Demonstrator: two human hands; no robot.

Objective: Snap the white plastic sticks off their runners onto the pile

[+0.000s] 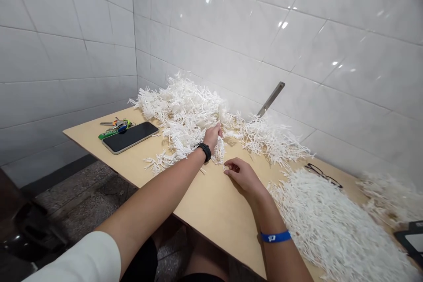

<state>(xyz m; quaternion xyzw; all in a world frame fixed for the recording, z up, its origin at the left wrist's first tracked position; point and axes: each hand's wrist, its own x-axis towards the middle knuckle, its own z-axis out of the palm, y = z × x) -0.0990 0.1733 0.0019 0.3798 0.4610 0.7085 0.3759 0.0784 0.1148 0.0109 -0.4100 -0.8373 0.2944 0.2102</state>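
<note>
A big tangled heap of white plastic pieces [185, 110] lies at the far side of a light wooden table [211, 205]. My left hand [213, 135], with a black band on its wrist, reaches into the near edge of that heap and its fingers close on some of the pieces. My right hand [243, 175], with a blue wristband further up the arm, rests on the table just in front of it. Its fingertips pinch a small white piece [226, 167]. A second, flatter pile of loose white pieces [327, 224] lies to the right of my right arm.
A black phone [130, 137] lies face up near the table's left corner, with a bunch of keys [115, 126] behind it. Black glasses [322, 174] rest by the wall. A metal bracket [271, 98] leans on the tiled wall. A dark tray [411, 240] sits at the right edge.
</note>
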